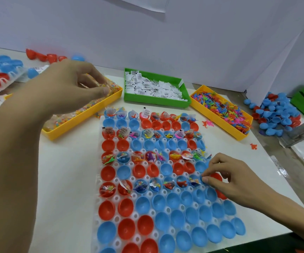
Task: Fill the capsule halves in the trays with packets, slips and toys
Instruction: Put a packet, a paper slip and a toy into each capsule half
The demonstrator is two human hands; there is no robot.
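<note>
Head view: you look down on a white worktop [69,179]. At the centre lies a white tray [148,195] of red and blue capsule halves [173,200]; alternate rows, from 12 o'clock down to the middle, hold packets, slips and toys, and the rows towards 6 o'clock are bare cups.

Your left hand [63,88], at 10 o'clock, reaches over a yellow bin of bead packets [85,112], thumb and fingers curled together pinching a clear packet.

Your right hand [226,177], at 4 o'clock, rests at the tray's right edge, fingertips pinched over a blue half; whether it holds anything you cannot tell.

At 12 o'clock sits a green bin of paper slips [156,88]; at 2 o'clock, a yellow bin of small toys [222,114].
</note>
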